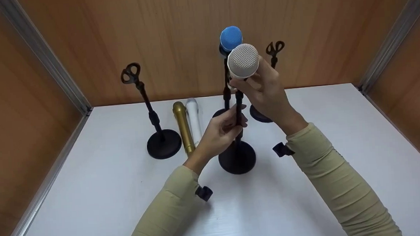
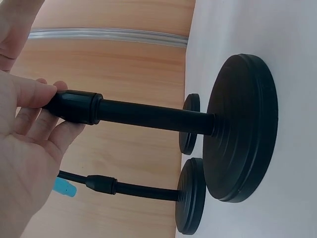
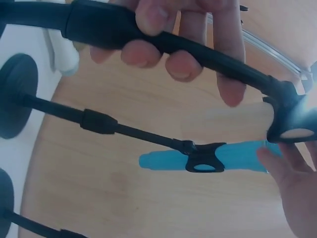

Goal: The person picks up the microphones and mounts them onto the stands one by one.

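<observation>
My left hand grips the pole of the front black microphone stand, thumb and fingers around it near the collar in the left wrist view. With my right hand I hold a microphone with a pale mesh head at the top of that stand. Its cream body sits through the stand's clip in the right wrist view; the hand and glare partly hide the head end there. Behind it, a blue microphone rests in the clip of a second stand.
A microphone stand with a bare clip stands at the left, and another bare-clip stand at the back right. Between the left and middle stands lie a gold microphone and a white microphone. Wood panels enclose the white table.
</observation>
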`<action>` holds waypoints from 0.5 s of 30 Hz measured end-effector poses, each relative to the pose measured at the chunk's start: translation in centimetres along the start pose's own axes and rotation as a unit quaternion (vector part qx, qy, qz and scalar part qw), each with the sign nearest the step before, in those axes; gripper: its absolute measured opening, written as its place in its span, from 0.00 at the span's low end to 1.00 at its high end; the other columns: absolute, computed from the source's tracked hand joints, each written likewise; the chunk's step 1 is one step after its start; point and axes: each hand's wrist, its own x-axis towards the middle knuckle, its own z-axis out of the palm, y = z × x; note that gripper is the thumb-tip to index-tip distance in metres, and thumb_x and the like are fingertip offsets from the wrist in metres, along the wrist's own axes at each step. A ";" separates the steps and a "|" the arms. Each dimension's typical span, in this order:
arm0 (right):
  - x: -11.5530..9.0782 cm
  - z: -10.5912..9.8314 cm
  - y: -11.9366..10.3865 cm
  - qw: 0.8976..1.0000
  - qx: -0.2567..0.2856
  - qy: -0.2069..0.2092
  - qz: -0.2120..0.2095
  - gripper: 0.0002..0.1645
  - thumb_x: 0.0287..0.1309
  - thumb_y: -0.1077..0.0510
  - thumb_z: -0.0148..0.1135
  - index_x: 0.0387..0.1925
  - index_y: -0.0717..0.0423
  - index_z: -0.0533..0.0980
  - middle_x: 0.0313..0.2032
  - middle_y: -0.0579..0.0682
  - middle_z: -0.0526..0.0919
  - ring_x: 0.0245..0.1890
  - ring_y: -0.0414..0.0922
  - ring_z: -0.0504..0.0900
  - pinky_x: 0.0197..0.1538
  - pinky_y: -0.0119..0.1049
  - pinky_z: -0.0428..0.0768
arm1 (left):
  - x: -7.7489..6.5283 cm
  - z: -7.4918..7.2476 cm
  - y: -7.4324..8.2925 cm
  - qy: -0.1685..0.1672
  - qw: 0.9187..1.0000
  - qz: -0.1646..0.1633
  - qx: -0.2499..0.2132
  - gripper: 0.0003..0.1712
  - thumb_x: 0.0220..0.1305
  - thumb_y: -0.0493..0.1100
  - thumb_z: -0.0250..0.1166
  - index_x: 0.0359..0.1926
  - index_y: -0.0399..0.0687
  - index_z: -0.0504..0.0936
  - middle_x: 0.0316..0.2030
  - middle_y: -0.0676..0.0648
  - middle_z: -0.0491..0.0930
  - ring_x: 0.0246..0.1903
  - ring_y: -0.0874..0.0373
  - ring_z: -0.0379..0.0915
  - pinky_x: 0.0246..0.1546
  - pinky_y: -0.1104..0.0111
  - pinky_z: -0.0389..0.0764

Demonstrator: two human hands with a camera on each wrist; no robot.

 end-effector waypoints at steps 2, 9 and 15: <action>-0.1 0.3 0.2 1.000 0.006 0.010 0.000 0.31 0.62 0.65 0.70 0.62 0.70 0.67 0.54 0.59 0.78 0.56 0.50 0.83 0.57 0.48 0.80 | 0.0 0.0 0.0 -0.001 1.000 0.000 -0.002 0.28 0.68 0.23 0.57 0.68 0.38 0.72 0.41 0.38 0.81 0.41 0.55 0.79 0.47 0.61 0.81; -0.3 0.6 0.5 1.000 0.027 0.011 0.007 0.32 0.63 0.62 0.70 0.62 0.69 0.66 0.55 0.58 0.77 0.58 0.49 0.82 0.57 0.50 0.80 | 0.0 0.1 0.1 0.002 1.000 -0.006 -0.012 0.28 0.69 0.24 0.58 0.68 0.38 0.72 0.42 0.37 0.81 0.41 0.52 0.79 0.48 0.60 0.81; -1.0 0.1 0.5 0.999 0.030 -0.012 0.007 0.30 0.64 0.67 0.67 0.64 0.67 0.67 0.58 0.57 0.76 0.61 0.49 0.79 0.59 0.48 0.79 | 0.2 0.2 0.0 0.002 1.000 -0.013 -0.012 0.29 0.67 0.22 0.57 0.69 0.33 0.70 0.42 0.32 0.80 0.42 0.48 0.79 0.49 0.58 0.81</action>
